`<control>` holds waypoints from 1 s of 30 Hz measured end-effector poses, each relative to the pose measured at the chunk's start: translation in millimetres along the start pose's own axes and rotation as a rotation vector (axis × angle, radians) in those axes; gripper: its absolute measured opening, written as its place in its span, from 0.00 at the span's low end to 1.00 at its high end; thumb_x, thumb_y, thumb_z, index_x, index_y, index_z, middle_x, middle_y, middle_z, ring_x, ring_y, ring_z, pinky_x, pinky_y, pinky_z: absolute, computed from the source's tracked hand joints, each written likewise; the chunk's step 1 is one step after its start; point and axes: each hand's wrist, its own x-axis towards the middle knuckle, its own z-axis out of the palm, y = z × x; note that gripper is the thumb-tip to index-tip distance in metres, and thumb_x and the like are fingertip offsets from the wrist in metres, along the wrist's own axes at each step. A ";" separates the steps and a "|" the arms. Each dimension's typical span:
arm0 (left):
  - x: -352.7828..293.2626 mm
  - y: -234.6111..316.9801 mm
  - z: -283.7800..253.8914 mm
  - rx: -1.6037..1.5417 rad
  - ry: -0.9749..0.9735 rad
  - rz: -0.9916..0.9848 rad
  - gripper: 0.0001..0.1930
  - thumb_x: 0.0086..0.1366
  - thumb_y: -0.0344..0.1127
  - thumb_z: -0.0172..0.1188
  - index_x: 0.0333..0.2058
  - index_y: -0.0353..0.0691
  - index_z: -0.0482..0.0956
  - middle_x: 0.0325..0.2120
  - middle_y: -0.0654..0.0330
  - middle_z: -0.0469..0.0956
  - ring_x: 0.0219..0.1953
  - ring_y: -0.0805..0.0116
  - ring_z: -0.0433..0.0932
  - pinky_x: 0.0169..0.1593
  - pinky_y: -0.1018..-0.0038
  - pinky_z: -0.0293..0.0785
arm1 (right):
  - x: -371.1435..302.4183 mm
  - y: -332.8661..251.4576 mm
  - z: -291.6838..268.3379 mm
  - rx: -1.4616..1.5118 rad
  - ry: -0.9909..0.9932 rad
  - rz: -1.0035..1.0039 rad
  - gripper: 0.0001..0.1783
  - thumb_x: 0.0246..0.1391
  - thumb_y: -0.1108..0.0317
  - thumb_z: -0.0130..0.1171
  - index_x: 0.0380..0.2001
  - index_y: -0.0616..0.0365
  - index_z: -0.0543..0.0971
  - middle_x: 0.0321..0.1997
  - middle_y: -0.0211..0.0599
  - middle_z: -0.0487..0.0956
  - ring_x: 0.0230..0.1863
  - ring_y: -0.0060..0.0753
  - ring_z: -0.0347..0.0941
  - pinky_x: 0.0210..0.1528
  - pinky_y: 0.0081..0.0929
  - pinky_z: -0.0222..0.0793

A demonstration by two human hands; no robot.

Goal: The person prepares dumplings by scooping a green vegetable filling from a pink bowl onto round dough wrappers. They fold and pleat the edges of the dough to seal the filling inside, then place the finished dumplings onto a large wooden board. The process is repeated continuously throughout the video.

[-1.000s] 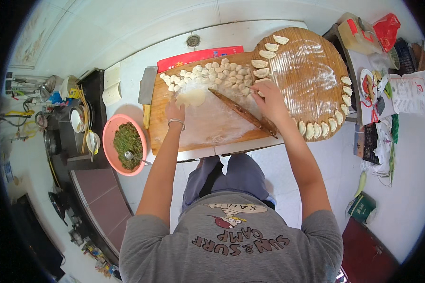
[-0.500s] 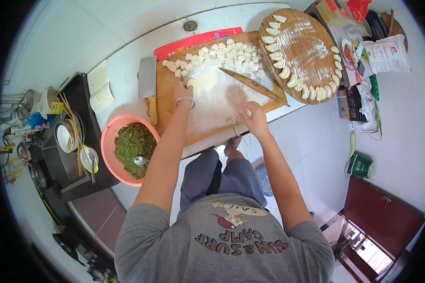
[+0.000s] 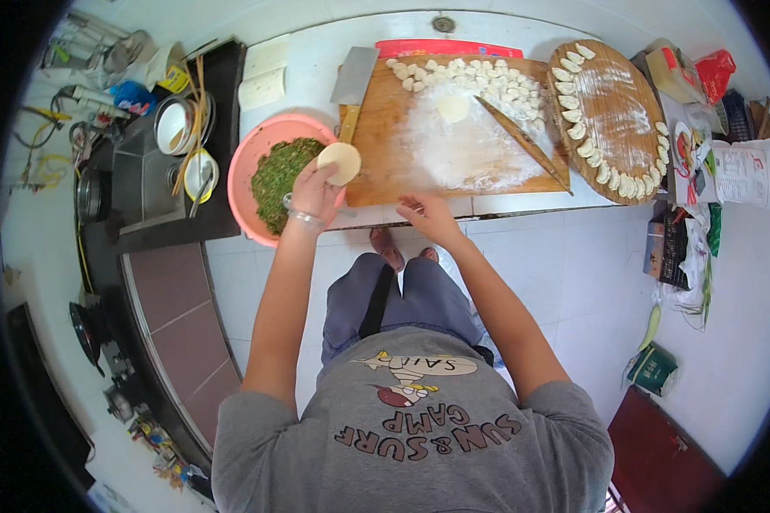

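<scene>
My left hand (image 3: 314, 193) pinches a round dumpling wrapper (image 3: 344, 162) over the right side of a pink basin (image 3: 241, 175). Chopped green filling (image 3: 275, 177) lies in the basin, and a spoon there is mostly hidden behind my left hand. Just off the front edge of the floured wooden board (image 3: 376, 175), my right hand (image 3: 430, 219) is empty, its fingers loosely bent and apart. Another wrapper (image 3: 453, 108) lies flat on the board. To its right rests a tapered rolling pin (image 3: 522, 143), and cut dough pieces (image 3: 488, 79) are spread along the back.
A cleaver (image 3: 355, 79) lies across the board's left end. Shaped dumplings (image 3: 576, 131) line the rim of a round wooden board (image 3: 612, 111) at the right. Left of the basin, bowls (image 3: 173, 125) and chopsticks (image 3: 193, 128) stand on a dark stove top (image 3: 145, 192).
My left hand has lifted one wrapper off the board and carried it left to the basin. My right hand has drawn back from the board's surface and its fingers have loosened. The view has shifted.
</scene>
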 end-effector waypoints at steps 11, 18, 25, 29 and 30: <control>-70.3 43.9 -142.9 -0.159 0.129 -0.013 0.16 0.63 0.26 0.49 0.50 0.29 0.66 0.49 0.50 0.72 0.50 0.57 0.74 0.55 0.64 0.74 | 23.8 -11.1 118.5 0.478 0.015 0.190 0.20 0.52 0.67 0.62 0.47 0.62 0.71 0.26 0.31 0.76 0.28 0.19 0.71 0.29 0.19 0.66; -78.6 70.1 -202.2 -0.132 0.021 -0.119 0.16 0.63 0.28 0.49 0.50 0.30 0.67 0.48 0.50 0.73 0.50 0.57 0.74 0.53 0.62 0.75 | 47.2 -26.1 178.9 0.558 0.120 0.025 0.10 0.57 0.68 0.56 0.40 0.61 0.78 0.28 0.31 0.78 0.28 0.19 0.71 0.29 0.18 0.66; -74.6 75.0 -233.0 -0.103 -0.054 -0.205 0.18 0.63 0.29 0.50 0.52 0.31 0.65 0.49 0.50 0.72 0.50 0.57 0.74 0.52 0.63 0.75 | 25.1 -81.3 187.2 -0.212 0.221 -0.223 0.14 0.56 0.69 0.53 0.43 0.65 0.77 0.35 0.44 0.76 0.38 0.45 0.72 0.41 0.31 0.68; -71.6 75.2 -238.4 -0.113 -0.087 -0.236 0.18 0.63 0.29 0.48 0.52 0.31 0.65 0.49 0.50 0.72 0.51 0.57 0.74 0.52 0.63 0.75 | 10.7 -66.0 202.6 -0.474 0.206 -0.507 0.14 0.52 0.73 0.56 0.42 0.63 0.78 0.35 0.43 0.76 0.38 0.46 0.72 0.43 0.34 0.69; -71.4 75.1 -238.7 -0.114 -0.093 -0.244 0.18 0.63 0.29 0.48 0.52 0.31 0.65 0.50 0.49 0.72 0.51 0.57 0.74 0.53 0.63 0.75 | 9.0 -59.0 208.1 -0.523 0.210 -0.567 0.14 0.50 0.75 0.56 0.43 0.63 0.77 0.35 0.43 0.76 0.38 0.46 0.72 0.43 0.34 0.70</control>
